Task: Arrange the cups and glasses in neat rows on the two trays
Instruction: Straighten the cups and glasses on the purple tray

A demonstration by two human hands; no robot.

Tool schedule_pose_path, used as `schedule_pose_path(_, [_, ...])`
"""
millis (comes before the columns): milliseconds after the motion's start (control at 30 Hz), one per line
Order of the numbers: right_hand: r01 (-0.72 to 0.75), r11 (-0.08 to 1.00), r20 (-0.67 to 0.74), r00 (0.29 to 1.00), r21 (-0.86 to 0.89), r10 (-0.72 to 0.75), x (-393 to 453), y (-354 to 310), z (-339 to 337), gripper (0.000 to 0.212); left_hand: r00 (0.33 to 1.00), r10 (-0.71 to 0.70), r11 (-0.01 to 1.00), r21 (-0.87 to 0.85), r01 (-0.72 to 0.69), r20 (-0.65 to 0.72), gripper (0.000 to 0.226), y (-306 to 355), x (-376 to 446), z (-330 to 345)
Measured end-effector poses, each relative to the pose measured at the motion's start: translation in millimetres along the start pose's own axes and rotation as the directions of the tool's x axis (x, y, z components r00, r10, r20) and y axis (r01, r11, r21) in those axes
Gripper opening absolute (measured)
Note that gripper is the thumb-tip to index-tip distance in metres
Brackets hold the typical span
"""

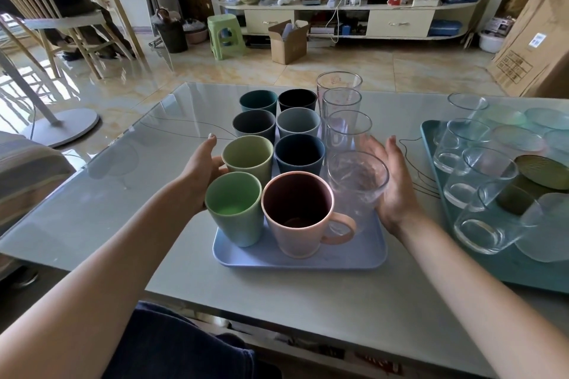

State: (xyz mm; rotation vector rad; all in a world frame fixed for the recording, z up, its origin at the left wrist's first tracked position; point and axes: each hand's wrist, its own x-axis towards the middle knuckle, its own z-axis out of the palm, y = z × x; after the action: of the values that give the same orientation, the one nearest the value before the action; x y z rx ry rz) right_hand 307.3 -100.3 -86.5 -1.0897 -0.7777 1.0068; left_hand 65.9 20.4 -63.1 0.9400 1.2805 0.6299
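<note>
Both forearms reach forward from the near edge of the counter (154,169) and flank the blue tray (301,261), which sits at the centre of the glass surface. The left hand (200,169) lies at the tray's left side, fingers extended and open, palm turned inward against or just beside the light green cup (248,157) and the mint green cup (235,206); actual contact cannot be confirmed. The right hand (392,181) stands on edge at the tray's right side, palm inward, fingers straight and together, just beside the nearest clear glass (357,181); it grips nothing. The hands are well apart, with the tray's load between them. On the tray: two columns of coloured cups, four deep, ending nearest the person with the mint green cup and a pink mug (297,212), its handle pointing right. A third column of four clear glasses runs along the right side. A teal tray (431,144) sits at the counter's right, carrying several clear tumblers (462,144) in a row, translucent round lids and an olive green cup (523,191) lying on its side
</note>
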Motion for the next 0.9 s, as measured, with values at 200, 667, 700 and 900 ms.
schedule_pose_path(200, [0.187, 0.952, 0.056, 0.982, -0.244, -0.178, -38.2, 9.9, -8.2, 0.081, 1.000, -0.017, 0.999, 0.029, 0.017, 0.020, 0.065, 1.6, -4.2, 0.0])
schedule_pose_path(667, [0.208, 0.906, 0.063, 0.978, -0.368, -0.199, -69.3, 7.0, -11.4, 0.076, 0.999, -0.018, 0.999, 0.044, 0.016, 0.038, 0.058, 3.9, -16.2, -1.7])
schedule_pose_path(700, [0.207, 0.909, 0.058, 0.978, -0.361, -0.199, -71.6, 6.8, -12.5, 0.075, 0.999, -0.016, 0.999, 0.045, 0.014, 0.038, 0.057, 3.9, -16.6, -0.6])
schedule_pose_path(900, [0.173, 0.908, 0.051, 0.985, -0.383, -0.166, -74.5, 4.5, -10.2, 0.086, 1.000, -0.005, 0.998, 0.057, 0.003, 0.029, 0.056, 5.1, -17.5, 2.5])
